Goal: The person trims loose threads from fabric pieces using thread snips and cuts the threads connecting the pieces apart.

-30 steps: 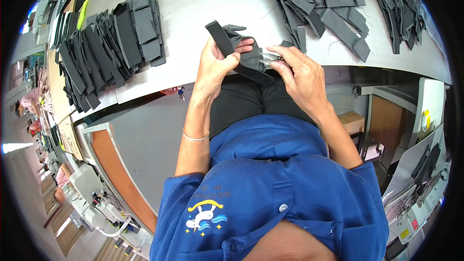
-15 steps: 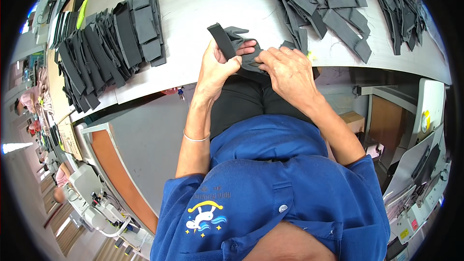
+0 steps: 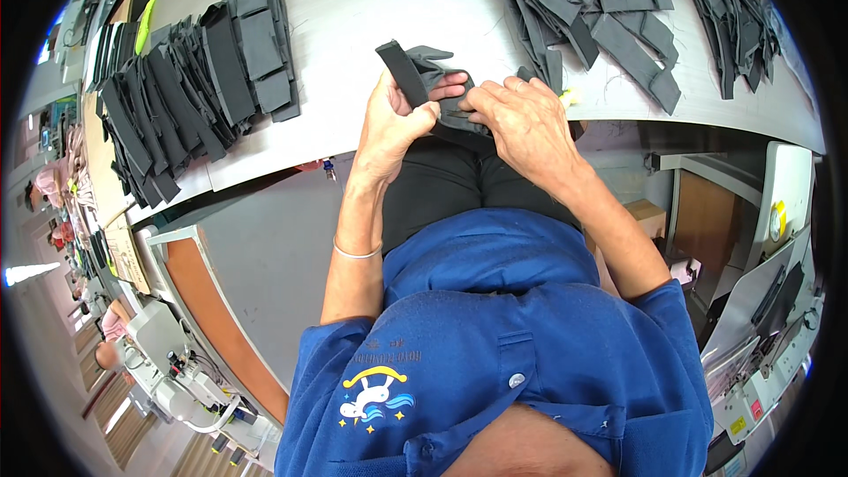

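A dark grey fabric strip [image 3: 402, 75] is held between my two hands at the table's front edge, folded and curled over itself. My left hand [image 3: 393, 128] pinches it with the thumb in front and the fingers behind, one end of the strip standing up past the thumb. On the strip's other part, my right hand [image 3: 526, 124] is closed with bent fingers pressed to the cloth. What exactly those right fingertips grip is partly hidden by the hand. Just beyond my right hand, the end of a loose pile of grey fabric pieces [image 3: 574, 0] reaches close to it.
Neat rows of stacked grey strips [image 3: 199, 71] stand on the white table [image 3: 353, 0] at left. Another bundle of strips [image 3: 720, 22] lies at far right. White machines [image 3: 181, 367] stand lower left, with a person [image 3: 115, 322] beside them. An orange-brown panel [image 3: 225, 318] stands below the table.
Both hands keep nearly the same place on the strip. My right fingers have shifted slightly against the cloth, and the view has moved a little.
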Tool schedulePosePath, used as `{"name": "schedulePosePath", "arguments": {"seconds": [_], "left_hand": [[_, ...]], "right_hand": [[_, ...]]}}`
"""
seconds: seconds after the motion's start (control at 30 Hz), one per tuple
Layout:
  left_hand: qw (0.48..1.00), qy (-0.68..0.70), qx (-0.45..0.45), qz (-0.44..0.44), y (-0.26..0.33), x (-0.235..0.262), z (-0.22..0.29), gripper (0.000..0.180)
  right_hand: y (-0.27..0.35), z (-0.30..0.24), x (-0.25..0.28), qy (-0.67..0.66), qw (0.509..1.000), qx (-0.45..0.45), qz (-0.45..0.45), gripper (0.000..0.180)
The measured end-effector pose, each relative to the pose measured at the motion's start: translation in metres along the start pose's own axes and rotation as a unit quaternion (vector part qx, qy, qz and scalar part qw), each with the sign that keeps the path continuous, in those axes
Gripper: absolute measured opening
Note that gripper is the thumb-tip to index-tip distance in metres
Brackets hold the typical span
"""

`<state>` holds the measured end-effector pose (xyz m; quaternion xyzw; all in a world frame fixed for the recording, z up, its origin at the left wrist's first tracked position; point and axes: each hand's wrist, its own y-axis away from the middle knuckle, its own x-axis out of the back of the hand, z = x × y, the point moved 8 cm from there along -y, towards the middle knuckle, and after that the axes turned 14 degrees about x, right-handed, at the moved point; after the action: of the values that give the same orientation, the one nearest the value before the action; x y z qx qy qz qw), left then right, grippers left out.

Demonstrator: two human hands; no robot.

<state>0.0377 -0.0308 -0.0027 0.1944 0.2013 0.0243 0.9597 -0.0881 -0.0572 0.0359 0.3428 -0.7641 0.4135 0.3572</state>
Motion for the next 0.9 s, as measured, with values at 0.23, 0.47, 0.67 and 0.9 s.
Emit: {"name": "schedulePosePath", "arguments": {"seconds": [0.23,0.47,0.67,0.9], "left_hand": [[1.0,0.006,0.005,-0.003,0.0,0.001,-0.002,0.052],[1.0,0.002,0.011,-0.005,0.001,-0.001,0.0,0.052],[0.999,0.003,0.029,0.029,0.005,0.017,0.002,0.049],[0.957,-0.261,0.041,0.121,0.024,0.049,0.023,0.058]], "right_hand": [[0.002,0.001,-0.002,-0.009,1.0,-0.005,0.016,0.011],[0.0,0.008,-0.003,-0.063,0.997,-0.032,0.028,0.005],[0.003,0.018,0.007,-0.145,0.98,-0.107,0.08,0.01],[0.007,0.02,0.016,-0.165,0.971,-0.149,0.085,0.017]]}}
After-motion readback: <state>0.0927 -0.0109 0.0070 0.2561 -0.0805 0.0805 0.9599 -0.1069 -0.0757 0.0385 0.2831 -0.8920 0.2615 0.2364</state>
